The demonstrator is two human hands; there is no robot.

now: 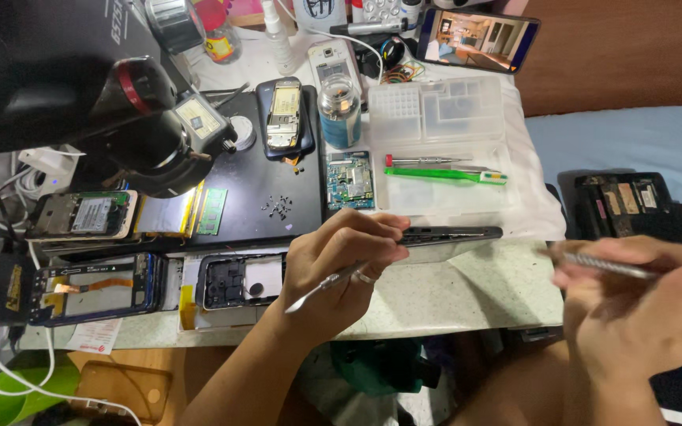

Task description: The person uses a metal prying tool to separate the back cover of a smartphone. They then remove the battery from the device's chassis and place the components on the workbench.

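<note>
The left hand point(341, 260) sits just below the centre of the view, its grip closed around two things at once: a slim dark phone point(451, 234) held edge-on, pinched at its left end so that it runs out toward 3 o'clock above the pale surface point(475, 288), and a thin metal pry tool point(321, 285) tucked between the fingers, its flat tip pointing toward 8 o'clock. The right hand point(641, 308) is at 4 o'clock, blurred, its grip wrapped around a knurled metal screwdriver point(605, 264) whose tip points toward 9 o'clock, near the phone's free end but apart from it.

Judging from what lies about, the work looks to be partly through. At 11 o'clock, on a black mat point(254, 201), a scatter of small screws point(278, 208) is already out, with a bare circuit board point(350, 180) just to their right and an opened older handset point(284, 114) above them. At 9 o'clock lie an emptied phone frame point(234, 280), a blue-edged frame point(92, 288) with an orange flex cable, and another opened phone point(84, 214). A red-capped screwdriver point(420, 161) and a green tool point(440, 174) rest on a clear tray lid point(444, 193) at 1 o'clock.

Whether the held phone is opened or closed I cannot tell, since only its edge shows; with the driver not yet touching it, this step seems unfinished.
</note>
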